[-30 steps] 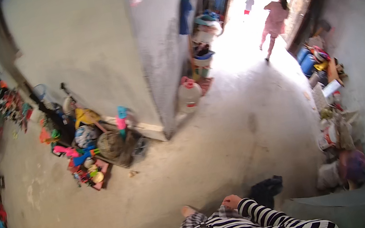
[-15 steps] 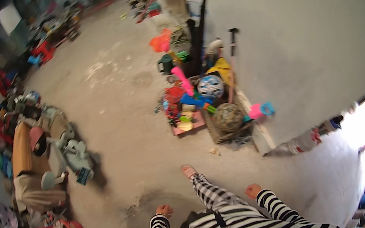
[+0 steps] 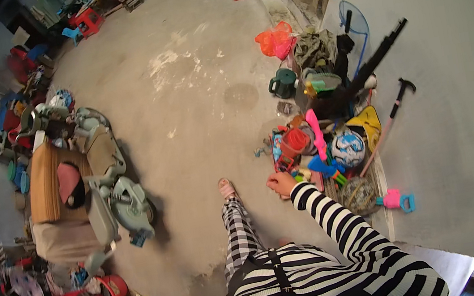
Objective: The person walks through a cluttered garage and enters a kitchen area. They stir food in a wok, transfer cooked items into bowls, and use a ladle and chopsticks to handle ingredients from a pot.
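Note:
My right hand [image 3: 281,185] is out in front, its striped sleeve coming in from the lower right. Its fingers are curled closed, and I see nothing in them. Below and behind it in the picture lies the toy pile: a red bucket [image 3: 296,140], a pink plastic toy [image 3: 316,135], a blue toy [image 3: 325,166] and a blue-and-white ball [image 3: 348,149]. The hand overlaps the pile's near left side; I see no grip on any of it. My left hand is out of the picture. One sandalled foot [image 3: 227,188] is forward on the concrete floor.
On the left stands a pale green scooter [image 3: 127,204] beside a brown cardboard box [image 3: 47,183]. A red basin [image 3: 114,289] sits among clutter at lower left. Along the right wall are a dark green jug [image 3: 283,84], a walking stick [image 3: 393,109] and a blue net [image 3: 357,27]. Red stools [image 3: 89,22] stand far back.
The view has turned rightward-to-left and moved forward; the toy pile now sits closer and farther right. My right hand has swung forward. My left hand has dropped out of view.

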Action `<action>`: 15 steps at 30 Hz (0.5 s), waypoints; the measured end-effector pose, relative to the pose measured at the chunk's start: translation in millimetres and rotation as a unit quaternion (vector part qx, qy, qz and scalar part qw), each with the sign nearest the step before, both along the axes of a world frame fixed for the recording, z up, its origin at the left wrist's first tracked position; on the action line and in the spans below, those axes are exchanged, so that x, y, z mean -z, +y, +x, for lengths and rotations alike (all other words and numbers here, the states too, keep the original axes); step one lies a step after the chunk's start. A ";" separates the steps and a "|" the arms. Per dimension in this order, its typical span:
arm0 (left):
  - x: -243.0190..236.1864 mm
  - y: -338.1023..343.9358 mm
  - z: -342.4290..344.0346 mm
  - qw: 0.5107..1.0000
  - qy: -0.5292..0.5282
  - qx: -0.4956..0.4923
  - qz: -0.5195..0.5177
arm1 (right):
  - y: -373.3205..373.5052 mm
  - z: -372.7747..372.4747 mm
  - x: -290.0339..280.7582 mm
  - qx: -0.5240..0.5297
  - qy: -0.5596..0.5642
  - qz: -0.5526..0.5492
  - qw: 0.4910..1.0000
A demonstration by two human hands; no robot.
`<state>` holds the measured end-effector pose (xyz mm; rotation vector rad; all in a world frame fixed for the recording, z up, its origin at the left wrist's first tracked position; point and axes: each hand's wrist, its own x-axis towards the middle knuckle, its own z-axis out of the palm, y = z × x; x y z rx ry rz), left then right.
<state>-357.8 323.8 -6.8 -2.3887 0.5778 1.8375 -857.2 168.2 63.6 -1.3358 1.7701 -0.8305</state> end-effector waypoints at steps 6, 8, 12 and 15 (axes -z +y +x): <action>57.4 -291.1 -57.9 0.923 -0.010 0.380 -0.059 | -51.7 -57.7 39.8 -0.023 0.129 0.214 0.968; 73.8 -420.3 -97.4 0.970 0.009 0.224 -0.094 | -33.3 -88.1 36.1 -0.038 0.073 0.348 0.934; 28.3 -768.0 -213.3 0.912 0.087 0.093 -0.391 | -110.9 -107.4 5.6 0.190 -0.144 0.386 0.891; -55.0 -904.2 -419.9 0.894 0.175 0.114 -0.397 | -142.9 -129.5 19.8 0.288 -0.179 0.455 0.823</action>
